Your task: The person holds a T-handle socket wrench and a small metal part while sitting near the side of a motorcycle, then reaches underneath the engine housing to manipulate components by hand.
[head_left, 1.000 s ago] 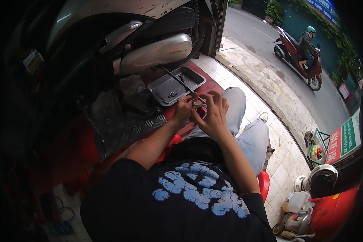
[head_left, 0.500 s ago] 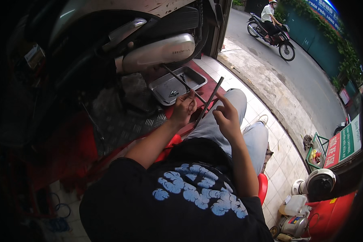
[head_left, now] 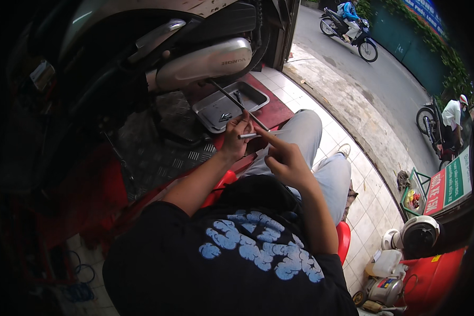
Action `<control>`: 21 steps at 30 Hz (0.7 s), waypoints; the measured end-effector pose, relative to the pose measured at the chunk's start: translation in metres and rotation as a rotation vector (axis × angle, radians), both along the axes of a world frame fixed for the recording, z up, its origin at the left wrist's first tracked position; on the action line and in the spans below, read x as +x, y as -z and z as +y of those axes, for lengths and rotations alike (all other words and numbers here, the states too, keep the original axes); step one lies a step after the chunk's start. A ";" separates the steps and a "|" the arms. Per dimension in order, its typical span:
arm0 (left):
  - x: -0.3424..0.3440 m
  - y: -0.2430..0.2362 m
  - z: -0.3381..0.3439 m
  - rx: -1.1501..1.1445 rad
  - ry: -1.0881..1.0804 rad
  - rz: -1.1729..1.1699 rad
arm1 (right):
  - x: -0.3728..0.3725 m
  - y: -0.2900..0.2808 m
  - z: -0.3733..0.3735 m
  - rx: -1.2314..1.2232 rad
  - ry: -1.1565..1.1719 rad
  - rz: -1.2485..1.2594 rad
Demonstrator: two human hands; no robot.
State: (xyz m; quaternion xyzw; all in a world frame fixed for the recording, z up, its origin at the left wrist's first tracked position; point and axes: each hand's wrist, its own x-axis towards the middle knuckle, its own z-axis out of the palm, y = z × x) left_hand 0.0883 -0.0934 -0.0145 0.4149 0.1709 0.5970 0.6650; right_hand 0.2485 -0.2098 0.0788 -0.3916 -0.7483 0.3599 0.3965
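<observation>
Silver tray with small dark parts, left hand closed on metal rod, right hand empty, half-curled (index out)

Both forearms extended forward from bent elbows, with the hands converging ahead of the torso. The left hand was closed, its fingers curled. The right hand extended its index finger toward the left, the remaining visible fingers bent.
</observation>
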 end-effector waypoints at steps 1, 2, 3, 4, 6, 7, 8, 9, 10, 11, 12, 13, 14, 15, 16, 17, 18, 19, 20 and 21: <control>-0.001 0.000 0.000 -0.010 0.005 -0.005 | 0.002 0.002 0.002 -0.002 0.028 -0.198; -0.002 -0.002 -0.002 -0.018 0.008 -0.006 | 0.007 0.006 0.006 -0.001 0.056 -0.392; -0.002 -0.003 -0.002 -0.039 0.015 -0.008 | 0.011 0.012 0.010 -0.002 0.085 -0.590; -0.001 -0.004 -0.002 -0.061 0.022 -0.011 | 0.017 0.027 0.016 0.057 0.256 -0.545; 0.000 -0.007 -0.002 -0.069 0.019 -0.008 | 0.011 0.016 0.015 0.072 0.416 -0.298; -0.001 -0.008 -0.002 -0.057 0.012 0.001 | 0.005 0.008 0.012 0.079 0.494 -0.173; -0.001 -0.010 -0.002 -0.046 0.007 0.010 | -0.001 0.001 0.006 0.063 0.374 0.017; -0.002 -0.007 0.000 -0.037 0.016 -0.001 | -0.004 0.000 0.002 0.071 0.275 -0.067; -0.002 -0.001 0.004 -0.029 0.025 -0.012 | -0.006 -0.001 -0.001 0.078 0.174 -0.151; -0.004 -0.001 0.005 -0.019 0.032 -0.018 | -0.007 -0.001 -0.002 0.086 0.072 -0.229; -0.004 -0.001 0.005 -0.041 0.028 -0.016 | -0.004 0.004 0.002 0.061 0.122 -0.383; -0.003 0.001 0.003 -0.063 0.024 -0.015 | 0.001 0.010 0.007 0.064 0.221 -0.333; -0.002 -0.001 0.001 -0.086 0.019 -0.016 | 0.003 0.011 0.012 0.065 0.318 -0.285; -0.002 -0.003 0.000 -0.081 0.013 -0.021 | 0.004 0.012 0.015 0.066 0.416 -0.236; -0.002 -0.006 0.000 -0.075 0.008 -0.026 | 0.002 0.012 0.013 0.098 0.444 -0.169; 0.000 -0.009 -0.001 -0.070 0.008 -0.033 | -0.005 0.009 0.007 0.120 0.379 -0.113; 0.000 -0.010 -0.001 -0.069 0.006 -0.046 | -0.013 0.006 0.001 0.141 0.313 -0.057; -0.002 -0.011 0.000 -0.068 0.005 -0.059 | -0.016 0.003 -0.003 0.162 0.247 -0.002; -0.004 -0.012 0.001 -0.063 0.000 -0.067 | -0.012 -0.002 -0.003 0.110 0.055 -0.184; -0.004 -0.011 0.001 -0.052 0.007 -0.063 | -0.008 0.004 0.000 0.114 0.083 -0.305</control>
